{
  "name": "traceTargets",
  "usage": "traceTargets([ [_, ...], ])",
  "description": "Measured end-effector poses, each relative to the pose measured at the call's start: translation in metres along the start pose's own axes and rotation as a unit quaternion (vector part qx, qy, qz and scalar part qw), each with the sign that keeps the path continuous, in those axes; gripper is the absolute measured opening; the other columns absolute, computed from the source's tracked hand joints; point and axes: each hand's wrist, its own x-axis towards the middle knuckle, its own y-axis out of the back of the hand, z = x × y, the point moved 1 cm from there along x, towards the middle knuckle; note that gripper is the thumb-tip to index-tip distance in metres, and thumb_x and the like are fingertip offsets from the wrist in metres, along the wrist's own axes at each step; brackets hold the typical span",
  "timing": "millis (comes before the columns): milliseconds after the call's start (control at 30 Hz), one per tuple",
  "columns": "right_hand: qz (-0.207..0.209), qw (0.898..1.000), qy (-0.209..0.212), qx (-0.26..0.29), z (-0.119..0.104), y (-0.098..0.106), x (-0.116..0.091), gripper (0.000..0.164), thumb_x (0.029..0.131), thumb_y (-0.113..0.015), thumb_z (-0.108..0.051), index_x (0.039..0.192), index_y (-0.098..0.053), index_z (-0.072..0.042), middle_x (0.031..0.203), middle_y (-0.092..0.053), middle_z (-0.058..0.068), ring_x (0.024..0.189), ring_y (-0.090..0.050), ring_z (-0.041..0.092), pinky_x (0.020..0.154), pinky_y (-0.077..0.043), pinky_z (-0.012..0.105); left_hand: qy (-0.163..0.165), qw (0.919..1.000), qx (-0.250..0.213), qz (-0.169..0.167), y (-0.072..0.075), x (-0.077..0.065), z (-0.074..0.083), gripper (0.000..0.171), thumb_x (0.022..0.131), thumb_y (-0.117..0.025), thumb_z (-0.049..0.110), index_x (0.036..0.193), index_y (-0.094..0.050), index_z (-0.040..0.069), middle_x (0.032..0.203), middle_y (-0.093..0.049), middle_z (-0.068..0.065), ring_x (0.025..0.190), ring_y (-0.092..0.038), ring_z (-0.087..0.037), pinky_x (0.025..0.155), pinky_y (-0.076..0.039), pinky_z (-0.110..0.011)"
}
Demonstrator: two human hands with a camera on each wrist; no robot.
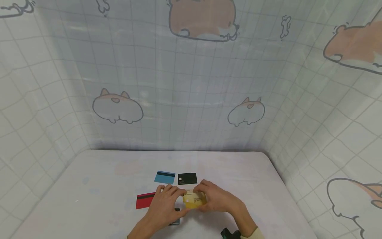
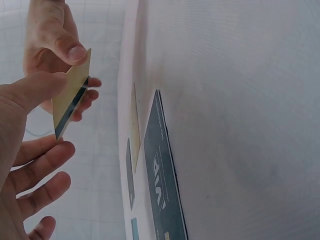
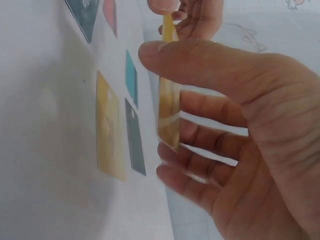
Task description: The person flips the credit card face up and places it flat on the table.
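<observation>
My left hand [image 1: 167,203] and right hand [image 1: 216,197] hold a yellow card [image 2: 72,97] between them, raised off the table. The card has a dark stripe along one side. In the left wrist view, the left thumb and a fingertip meet its near edges. The right thumb presses on its far end, with the other fingers behind it. A second yellow card [image 3: 110,130] lies flat below. Under the left hand, a dark VIP card [image 2: 162,175] is partly hidden in the head view.
A red card [image 1: 144,200] lies left of the left hand, partly covered by it. Behind the hands lie a blue card [image 1: 165,177] and a black card [image 1: 187,178]. A dark object [image 1: 230,233] shows beside the right wrist. Patterned curtains [image 1: 185,99] enclose the white table [image 1: 89,186].
</observation>
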Motion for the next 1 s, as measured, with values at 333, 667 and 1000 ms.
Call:
traceTargets([
  [333, -0.019, 1.000, -0.018, -0.014, -0.001, -0.001, -0.002, 0.049, 0.075, -0.088, -0.037, 0.118, -0.069, -0.025, 0.109, -0.055, -0.015, 0.096, -0.052, 0.003, 0.091, -0.051, 0.029, -0.022, 0.9994, 0.014, -0.024, -0.006, -0.002, -0.002, 0.055, 0.076, -0.074, 0.068, 0.113, -0.068, 0.028, 0.102, -0.066, 0.010, 0.099, -0.054, -0.016, 0.093, -0.042, -0.052],
  [667, -0.026, 0.999, -0.022, -0.027, -0.002, -0.002, -0.002, 0.049, 0.074, -0.089, -0.036, 0.118, -0.071, -0.024, 0.110, -0.055, -0.014, 0.097, -0.051, 0.003, 0.093, -0.051, 0.028, -0.019, 0.9990, 0.019, -0.037, -0.009, -0.002, 0.000, 0.055, 0.076, -0.074, 0.068, 0.113, -0.068, 0.028, 0.101, -0.065, 0.009, 0.098, -0.053, -0.017, 0.094, -0.042, -0.053],
  [1000, -0.036, 0.998, -0.026, -0.045, 0.001, -0.008, -0.003, 0.046, 0.073, -0.090, -0.034, 0.114, -0.069, -0.029, 0.105, -0.051, -0.016, 0.097, -0.050, 0.002, 0.089, -0.051, 0.026, 0.004, 0.9948, 0.026, -0.099, -0.016, -0.002, 0.009, 0.061, 0.077, -0.075, 0.066, 0.121, -0.069, 0.025, 0.110, -0.067, 0.003, 0.102, -0.055, -0.021, 0.097, -0.042, -0.056],
])
